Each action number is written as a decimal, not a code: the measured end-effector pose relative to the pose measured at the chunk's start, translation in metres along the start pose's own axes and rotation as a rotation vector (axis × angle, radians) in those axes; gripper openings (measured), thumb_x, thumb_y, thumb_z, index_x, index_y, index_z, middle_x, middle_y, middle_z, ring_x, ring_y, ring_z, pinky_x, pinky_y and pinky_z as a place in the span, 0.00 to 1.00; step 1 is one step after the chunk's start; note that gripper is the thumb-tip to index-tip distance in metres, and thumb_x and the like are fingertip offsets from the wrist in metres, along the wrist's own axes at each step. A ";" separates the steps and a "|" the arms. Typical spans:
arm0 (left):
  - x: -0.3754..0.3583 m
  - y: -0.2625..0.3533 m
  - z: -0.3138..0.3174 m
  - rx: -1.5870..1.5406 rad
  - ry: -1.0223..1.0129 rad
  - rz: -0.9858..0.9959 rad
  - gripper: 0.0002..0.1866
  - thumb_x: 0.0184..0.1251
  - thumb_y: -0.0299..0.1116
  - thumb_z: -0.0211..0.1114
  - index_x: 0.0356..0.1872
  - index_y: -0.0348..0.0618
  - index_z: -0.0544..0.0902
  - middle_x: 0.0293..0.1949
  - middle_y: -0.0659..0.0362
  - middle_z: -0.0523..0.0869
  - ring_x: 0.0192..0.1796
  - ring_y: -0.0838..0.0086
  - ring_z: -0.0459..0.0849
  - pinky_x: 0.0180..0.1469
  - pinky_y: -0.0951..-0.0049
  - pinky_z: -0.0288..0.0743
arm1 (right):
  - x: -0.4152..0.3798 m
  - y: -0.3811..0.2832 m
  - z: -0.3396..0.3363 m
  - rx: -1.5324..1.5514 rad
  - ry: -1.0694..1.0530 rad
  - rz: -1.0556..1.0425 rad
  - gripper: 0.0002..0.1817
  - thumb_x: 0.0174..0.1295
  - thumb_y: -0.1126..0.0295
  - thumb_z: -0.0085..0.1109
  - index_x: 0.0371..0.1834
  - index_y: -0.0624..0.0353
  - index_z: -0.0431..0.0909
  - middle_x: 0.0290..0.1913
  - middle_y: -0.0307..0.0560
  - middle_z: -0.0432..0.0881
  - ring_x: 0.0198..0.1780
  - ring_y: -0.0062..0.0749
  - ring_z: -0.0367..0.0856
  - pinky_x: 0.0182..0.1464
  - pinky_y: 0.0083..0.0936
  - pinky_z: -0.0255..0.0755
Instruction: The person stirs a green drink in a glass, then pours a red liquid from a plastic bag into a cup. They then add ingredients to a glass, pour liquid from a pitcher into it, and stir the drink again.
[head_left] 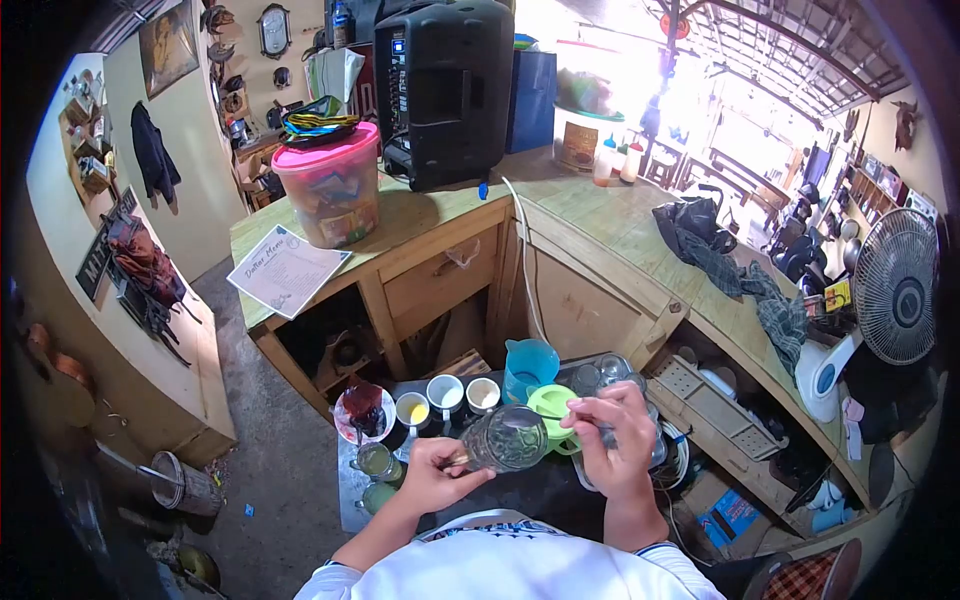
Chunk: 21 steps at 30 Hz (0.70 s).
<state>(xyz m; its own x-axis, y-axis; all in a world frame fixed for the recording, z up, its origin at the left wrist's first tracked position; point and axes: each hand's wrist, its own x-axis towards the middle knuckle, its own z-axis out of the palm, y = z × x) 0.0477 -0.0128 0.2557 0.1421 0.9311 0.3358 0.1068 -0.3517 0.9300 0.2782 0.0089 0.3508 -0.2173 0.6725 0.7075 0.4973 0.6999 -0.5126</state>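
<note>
My left hand [437, 478] is closed around a clear glass mug [508, 438], which is tilted over the low table with its mouth toward the right. Fingers of my right hand [617, 440] pinch a thin, dark, spoon-like utensil [556, 417] near the mug's mouth. Behind the utensil stands a light green lidded pitcher [549, 400], with a blue plastic pitcher [530, 368] farther back. Left of these are a white cup with yellow contents [412, 410], two cups with pale contents [445, 392], [483, 395], and a plate [347, 421] bearing a dark red bag [366, 408].
Greenish glass mugs [378, 460] stand by my left forearm. A tray with upturned glasses [612, 370] lies at the right. The wooden counter [580, 200] wraps around the front, carrying a speaker [442, 95], a pink-lidded tub [330, 190] and a fan [895, 290].
</note>
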 end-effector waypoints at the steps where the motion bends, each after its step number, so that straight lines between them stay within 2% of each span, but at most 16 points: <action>1: -0.003 0.000 0.000 0.000 0.000 -0.004 0.27 0.44 0.25 0.78 0.11 0.46 0.61 0.12 0.68 0.63 0.18 0.85 0.59 0.20 0.79 0.52 | 0.004 0.003 0.004 0.043 -0.063 -0.074 0.13 0.55 0.74 0.64 0.45 0.55 0.84 0.32 0.39 0.85 0.39 0.35 0.76 0.48 0.31 0.67; 3: -0.005 -0.001 0.000 -0.164 -0.078 -0.137 0.29 0.44 0.20 0.77 0.13 0.49 0.58 0.14 0.71 0.66 0.19 0.89 0.63 0.22 0.82 0.56 | 0.010 0.003 0.015 0.097 -0.231 -0.161 0.15 0.49 0.74 0.69 0.42 0.53 0.85 0.29 0.39 0.85 0.37 0.34 0.78 0.47 0.28 0.69; 4: -0.006 -0.004 0.000 -0.162 -0.079 -0.135 0.29 0.44 0.20 0.77 0.13 0.49 0.58 0.14 0.71 0.66 0.19 0.89 0.63 0.22 0.82 0.56 | 0.010 0.003 0.013 0.096 -0.229 -0.162 0.15 0.49 0.74 0.69 0.42 0.53 0.85 0.29 0.39 0.85 0.37 0.34 0.78 0.47 0.28 0.69; 6: -0.008 -0.013 -0.001 -0.400 -0.138 -0.190 0.29 0.45 0.21 0.76 0.14 0.51 0.57 0.16 0.74 0.62 0.21 0.89 0.57 0.24 0.82 0.52 | 0.011 0.002 0.002 0.152 -0.164 -0.155 0.14 0.47 0.76 0.71 0.40 0.54 0.87 0.29 0.39 0.85 0.36 0.32 0.78 0.45 0.29 0.70; 7: -0.008 -0.012 -0.001 -0.402 -0.136 -0.193 0.29 0.45 0.21 0.76 0.14 0.51 0.57 0.16 0.74 0.62 0.21 0.89 0.57 0.24 0.82 0.52 | 0.012 -0.001 -0.008 0.236 -0.075 -0.106 0.13 0.45 0.77 0.71 0.36 0.54 0.88 0.29 0.38 0.85 0.36 0.30 0.78 0.44 0.28 0.71; 10: -0.007 -0.003 -0.003 -0.537 -0.175 -0.294 0.30 0.44 0.17 0.74 0.15 0.52 0.56 0.16 0.73 0.62 0.21 0.91 0.58 0.24 0.82 0.53 | 0.016 0.002 -0.008 0.309 -0.119 -0.129 0.14 0.44 0.78 0.72 0.37 0.55 0.88 0.30 0.38 0.86 0.36 0.29 0.78 0.43 0.27 0.71; 11: -0.006 -0.002 -0.003 -0.588 -0.193 -0.321 0.29 0.44 0.16 0.73 0.16 0.52 0.56 0.16 0.73 0.62 0.21 0.91 0.59 0.24 0.83 0.54 | 0.019 0.002 -0.002 0.350 -0.275 -0.113 0.15 0.43 0.79 0.72 0.37 0.56 0.88 0.32 0.39 0.87 0.35 0.30 0.77 0.43 0.25 0.72; 16: -0.003 -0.005 -0.003 -0.747 -0.271 -0.325 0.28 0.43 0.13 0.71 0.18 0.52 0.58 0.16 0.73 0.62 0.21 0.90 0.60 0.25 0.83 0.56 | 0.020 0.009 -0.014 0.494 -0.232 -0.080 0.15 0.44 0.78 0.72 0.39 0.55 0.88 0.34 0.37 0.87 0.35 0.29 0.76 0.44 0.25 0.71; 18: -0.004 -0.011 -0.004 -0.805 -0.273 -0.348 0.27 0.44 0.12 0.69 0.18 0.52 0.58 0.17 0.72 0.62 0.21 0.89 0.60 0.25 0.82 0.57 | 0.018 0.018 -0.012 0.563 -0.155 -0.178 0.15 0.46 0.77 0.71 0.41 0.55 0.88 0.34 0.36 0.87 0.36 0.28 0.76 0.45 0.26 0.69; 19: -0.004 -0.009 -0.005 -0.804 -0.273 -0.349 0.27 0.44 0.12 0.69 0.18 0.52 0.58 0.17 0.72 0.62 0.21 0.89 0.60 0.25 0.82 0.57 | 0.020 0.007 -0.007 0.447 -0.287 -0.110 0.15 0.49 0.75 0.70 0.43 0.54 0.87 0.32 0.35 0.87 0.35 0.28 0.75 0.45 0.26 0.68; 20: -0.002 -0.006 -0.005 -0.810 -0.284 -0.353 0.27 0.44 0.12 0.70 0.18 0.52 0.58 0.17 0.72 0.62 0.21 0.89 0.61 0.25 0.82 0.58 | 0.020 0.005 -0.004 0.446 -0.285 -0.112 0.15 0.49 0.75 0.70 0.43 0.54 0.87 0.32 0.35 0.87 0.35 0.28 0.75 0.45 0.26 0.68; 21: -0.001 -0.003 -0.006 -0.815 -0.297 -0.358 0.27 0.45 0.12 0.70 0.18 0.52 0.57 0.17 0.72 0.62 0.21 0.89 0.61 0.25 0.82 0.59 | 0.020 0.004 -0.002 0.418 -0.377 -0.138 0.14 0.51 0.74 0.69 0.43 0.54 0.87 0.31 0.34 0.86 0.35 0.28 0.75 0.44 0.26 0.68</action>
<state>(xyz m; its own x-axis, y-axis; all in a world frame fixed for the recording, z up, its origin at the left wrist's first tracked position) 0.0414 -0.0121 0.2537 0.4915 0.8686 0.0621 -0.5135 0.2315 0.8263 0.2774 0.0247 0.3643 -0.5785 0.5542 0.5985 0.0857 0.7709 -0.6311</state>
